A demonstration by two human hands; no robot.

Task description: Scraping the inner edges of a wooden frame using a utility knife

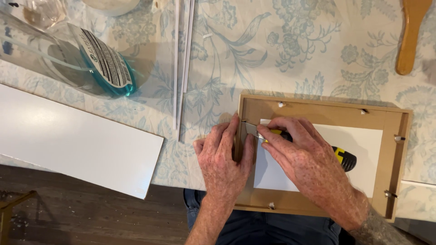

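Mid-cut: your right hand (309,156) grips the yellow-black utility knife (338,156); left hand (225,156) presses flat on the wooden picture frame (318,111). Next, keep fingers clear.

Clear plastic bottle (63,56) of blue liquid, lying up-left of wooden frame (318,159); white rectangular label (106,59), black print, facing up.

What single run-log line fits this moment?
left hand: presses frame edge | right hand: grips knife, blade at card corner | nearby: board, bottle
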